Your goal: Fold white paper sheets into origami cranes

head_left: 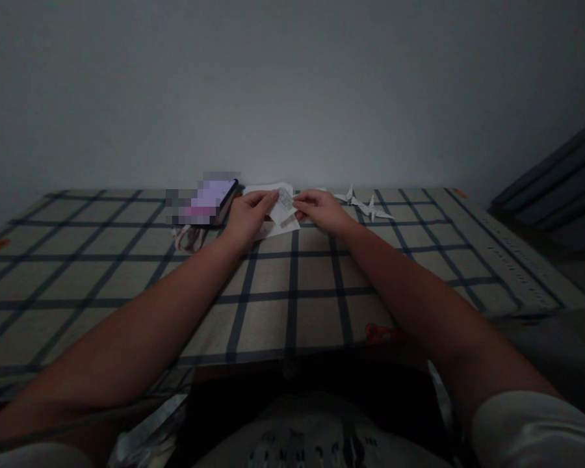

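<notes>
Both my hands reach to the far side of a table covered with a checked cloth (127,260). My left hand (247,213) and my right hand (322,209) pinch a small white sheet of paper (283,207) with faint print on it, one at each side. The fingers of both hands are closed on the paper's edges. The paper lies partly folded just above the cloth, near the wall.
A phone (209,200) with a lit screen lies left of my left hand, a thin cord (188,239) beside it. Two folded white paper figures (368,207) lie right of my right hand. A dark slatted object (556,188) stands at the far right.
</notes>
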Demonstrator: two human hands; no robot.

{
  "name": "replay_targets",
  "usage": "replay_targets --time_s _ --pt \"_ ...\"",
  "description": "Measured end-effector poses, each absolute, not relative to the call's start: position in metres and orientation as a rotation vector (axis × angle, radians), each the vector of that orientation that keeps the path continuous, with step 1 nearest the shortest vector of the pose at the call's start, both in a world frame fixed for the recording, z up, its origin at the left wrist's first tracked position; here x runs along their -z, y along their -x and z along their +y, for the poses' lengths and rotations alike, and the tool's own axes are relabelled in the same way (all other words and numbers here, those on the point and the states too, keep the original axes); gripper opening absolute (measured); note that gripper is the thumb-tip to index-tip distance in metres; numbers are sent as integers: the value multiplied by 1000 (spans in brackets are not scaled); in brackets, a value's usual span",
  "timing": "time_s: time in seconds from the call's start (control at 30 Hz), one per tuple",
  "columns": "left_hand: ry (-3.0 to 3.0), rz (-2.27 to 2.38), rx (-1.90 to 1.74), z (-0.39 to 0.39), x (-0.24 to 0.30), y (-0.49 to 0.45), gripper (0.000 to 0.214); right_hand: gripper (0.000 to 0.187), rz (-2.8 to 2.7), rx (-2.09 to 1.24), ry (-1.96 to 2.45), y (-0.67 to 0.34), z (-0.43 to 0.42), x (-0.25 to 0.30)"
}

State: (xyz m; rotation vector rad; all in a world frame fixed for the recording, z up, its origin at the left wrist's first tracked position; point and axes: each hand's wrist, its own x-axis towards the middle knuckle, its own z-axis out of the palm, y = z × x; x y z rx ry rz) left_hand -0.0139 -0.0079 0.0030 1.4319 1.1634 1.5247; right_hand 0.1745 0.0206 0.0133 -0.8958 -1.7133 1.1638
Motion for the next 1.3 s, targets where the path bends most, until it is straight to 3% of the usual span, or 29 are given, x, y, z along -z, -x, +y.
replay_targets --time_s 0.57,0.93,1.3 --pt "-1342 1085 -1515 -7 -3 15 45 5 -1605 -1176 946 -174 18 -21" --pt "-1230 900 -1378 -10 -7 14 32 7 -1505 -1231 880 -179 27 -12" --pt "-1370 911 -1317 -18 -11 11 37 4 -1307 -1380 807 -180 28 -12"
